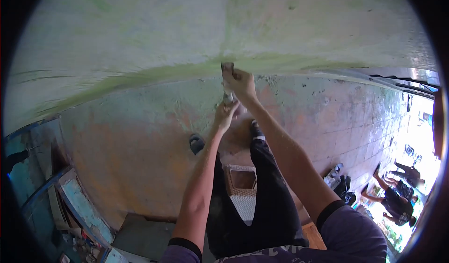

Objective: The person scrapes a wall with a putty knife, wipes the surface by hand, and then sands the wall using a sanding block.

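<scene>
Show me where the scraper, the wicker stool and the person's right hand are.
scraper (228,69), head view, on the blade's upper end at the wall.
wicker stool (242,184), head view, on its woven top.
right hand (241,83), head view, on the back of the hand.

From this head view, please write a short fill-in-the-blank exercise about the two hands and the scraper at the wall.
1. The right hand grips the flat metal scraper near its ____ end.
2. The left hand holds the scraper's ____ end.
3. The blade meets the wall at a streak of ____ paint.
4. Both bare arms come out of ____ sleeves.

Missing words: upper; lower; green; purple
</scene>
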